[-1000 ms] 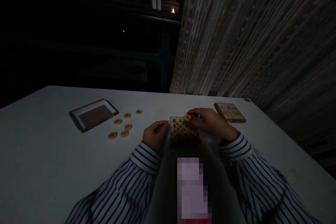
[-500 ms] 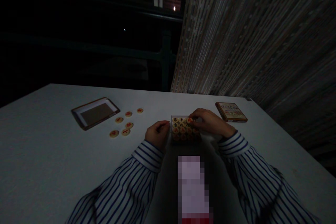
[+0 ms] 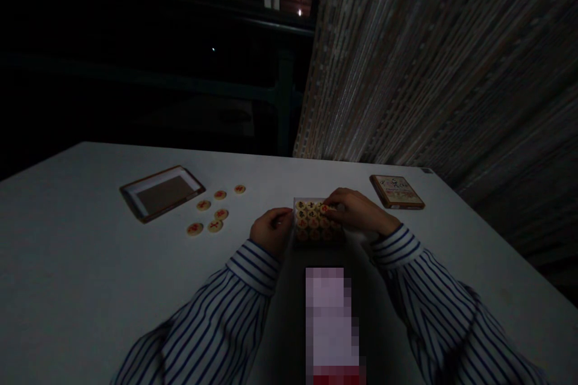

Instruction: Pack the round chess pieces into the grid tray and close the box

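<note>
A small clear plastic box sits on the white table in front of me, filled with rows of round Chinese chess pieces with red or black characters. My left hand has its fingers curled and grips the box's left edge. Between the thumb and fingers of my right hand is a red-marked Chinese chess piece, held over the upper rows. That hand covers the box's upper right corner. Several loose red-marked pieces lie left of my left hand.
An open shallow box part lies at the left of the table. A closed printed box is at the right. Beyond the table's far edge hangs a string curtain; the background is very dark.
My right hand has shifted slightly left and down with the red-marked piece over the box. The left hand stays at the box's edge.
</note>
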The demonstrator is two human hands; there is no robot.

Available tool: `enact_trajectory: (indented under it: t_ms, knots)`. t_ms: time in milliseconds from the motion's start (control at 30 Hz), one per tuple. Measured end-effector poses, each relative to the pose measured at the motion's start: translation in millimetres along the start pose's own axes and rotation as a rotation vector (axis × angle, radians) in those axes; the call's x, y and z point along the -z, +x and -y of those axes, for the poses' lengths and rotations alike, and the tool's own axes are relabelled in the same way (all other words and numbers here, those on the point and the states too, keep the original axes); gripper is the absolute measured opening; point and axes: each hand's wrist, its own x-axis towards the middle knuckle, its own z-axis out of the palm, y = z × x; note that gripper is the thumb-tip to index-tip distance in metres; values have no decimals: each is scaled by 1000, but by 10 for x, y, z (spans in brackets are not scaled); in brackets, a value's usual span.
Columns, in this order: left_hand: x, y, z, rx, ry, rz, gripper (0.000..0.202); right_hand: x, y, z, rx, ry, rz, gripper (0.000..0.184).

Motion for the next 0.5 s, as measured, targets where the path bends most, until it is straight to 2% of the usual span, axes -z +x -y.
enact_trajectory:
  t_ms: [500]
  knots:
    - [-16,-7,5,12,-26,-19,26,-41,3,-38,18,6,17,28]
